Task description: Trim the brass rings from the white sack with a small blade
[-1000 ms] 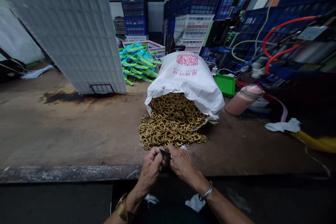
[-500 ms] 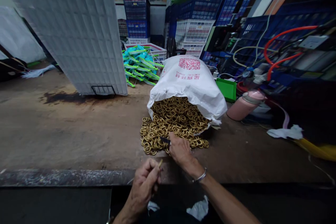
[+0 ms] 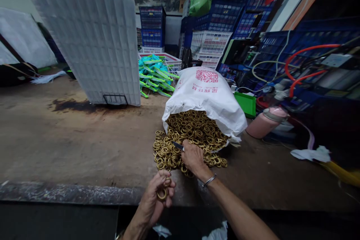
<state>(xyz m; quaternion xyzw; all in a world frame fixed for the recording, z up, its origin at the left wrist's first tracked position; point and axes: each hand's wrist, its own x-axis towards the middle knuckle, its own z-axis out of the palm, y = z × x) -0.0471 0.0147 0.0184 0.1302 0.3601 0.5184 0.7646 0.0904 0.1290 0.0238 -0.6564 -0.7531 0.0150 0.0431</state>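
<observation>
A white sack (image 3: 208, 97) lies on its side on the brown table (image 3: 73, 146), spilling a heap of brass rings (image 3: 188, 138) toward me. My left hand (image 3: 157, 197) is near the table's front edge, fingers curled round a brass ring (image 3: 162, 194). My right hand (image 3: 192, 157) rests on the near part of the heap, closed on a small dark blade-like tool (image 3: 177, 145) whose tip points left over the rings.
A white gridded tray (image 3: 90, 41) stands tilted at the back left. A pile of teal and green packets (image 3: 154, 77) lies behind the sack. A green box (image 3: 244, 103) and pink flask (image 3: 266, 122) sit to the right, beside hoses, machinery and stacked crates.
My hands were together at the table edge; the right hand has since reached forward onto the ring heap with the tool, and the left has drawn back holding a ring.
</observation>
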